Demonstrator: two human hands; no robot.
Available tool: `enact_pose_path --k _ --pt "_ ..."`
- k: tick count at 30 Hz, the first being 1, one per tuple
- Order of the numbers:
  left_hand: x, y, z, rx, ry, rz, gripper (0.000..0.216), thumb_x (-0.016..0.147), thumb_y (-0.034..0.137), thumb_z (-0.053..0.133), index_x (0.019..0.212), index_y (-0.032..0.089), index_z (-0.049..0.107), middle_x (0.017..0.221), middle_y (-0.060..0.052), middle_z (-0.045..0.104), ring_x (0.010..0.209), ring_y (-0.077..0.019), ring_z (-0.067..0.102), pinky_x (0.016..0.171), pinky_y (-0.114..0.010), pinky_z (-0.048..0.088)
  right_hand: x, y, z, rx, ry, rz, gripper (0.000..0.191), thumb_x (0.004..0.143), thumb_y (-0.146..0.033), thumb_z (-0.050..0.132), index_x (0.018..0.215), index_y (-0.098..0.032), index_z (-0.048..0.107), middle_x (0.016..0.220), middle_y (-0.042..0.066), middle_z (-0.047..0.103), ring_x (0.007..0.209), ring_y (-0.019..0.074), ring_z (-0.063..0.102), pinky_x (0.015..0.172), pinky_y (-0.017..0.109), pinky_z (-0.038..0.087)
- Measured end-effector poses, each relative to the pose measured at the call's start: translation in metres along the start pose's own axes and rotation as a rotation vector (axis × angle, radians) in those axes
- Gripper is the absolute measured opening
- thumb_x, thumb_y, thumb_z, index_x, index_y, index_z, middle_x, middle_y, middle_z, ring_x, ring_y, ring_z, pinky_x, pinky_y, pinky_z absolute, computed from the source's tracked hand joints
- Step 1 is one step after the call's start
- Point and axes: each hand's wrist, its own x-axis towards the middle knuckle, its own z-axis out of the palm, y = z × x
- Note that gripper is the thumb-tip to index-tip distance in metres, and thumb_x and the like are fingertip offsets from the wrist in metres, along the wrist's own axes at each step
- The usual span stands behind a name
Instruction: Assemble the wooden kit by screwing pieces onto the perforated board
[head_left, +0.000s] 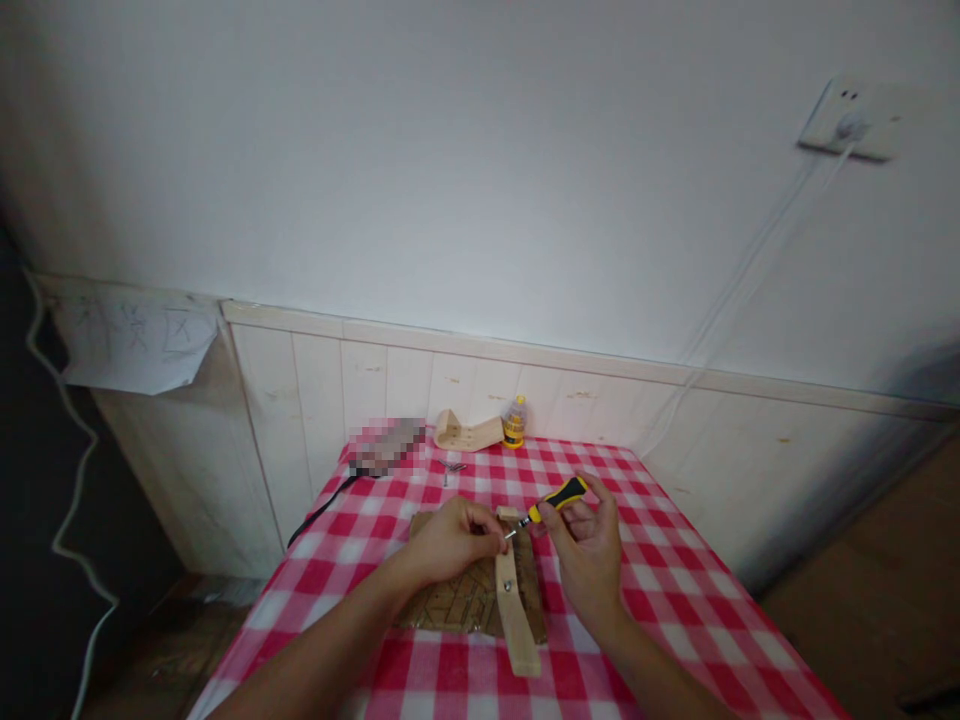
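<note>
My right hand (587,548) is closed around a yellow-and-black screwdriver (556,497), its metal tip pointing left and down. My left hand (452,541) is curled in a pinch right at that tip, over the top end of a pale wooden strip (515,607). The strip lies lengthwise on a flat wooden board (459,602) with cut-out patterns, and a screw head shows in its middle. What the left fingers pinch is too small to make out.
A red-and-white checked cloth (660,560) covers the table. At the far edge by the wall lie a curved wooden piece (466,433), a small yellow bit holder (514,423), some small metal parts (451,467) and a blurred object (388,446) with a black cable (322,510).
</note>
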Motion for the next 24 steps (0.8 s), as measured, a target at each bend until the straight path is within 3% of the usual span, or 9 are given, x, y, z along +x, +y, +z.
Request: enact_pose_path --k 15,24 --pt "0.0003 0.0016 0.0000 0.034 0.005 -0.003 0.023 0.073 0.037 0.077 0.073 0.014 0.080 0.078 -0.008 0.078 0.073 -0.0191 0.067 0.073 -0.030 0.049 -0.0047 0.0020 0.0045 0.004 -0.066 -0.026 0.055 0.081 -0.031 0.079 0.123 -0.027 0.044 0.076 -0.002 0.073 0.065 0.0184 0.071 0.056 0.027 0.058" --pt "-0.0014 0.0016 0.0004 0.058 0.035 -0.003 0.017 0.072 0.030 0.076 0.074 0.014 0.079 0.074 -0.006 0.076 0.067 -0.0162 0.063 0.067 -0.027 0.046 -0.0066 0.0056 0.0025 -0.079 -0.035 -0.057 0.054 0.080 -0.027 0.078 0.125 -0.024 0.048 0.071 -0.004 0.069 0.061 0.0161 0.066 0.055 0.025 0.053"
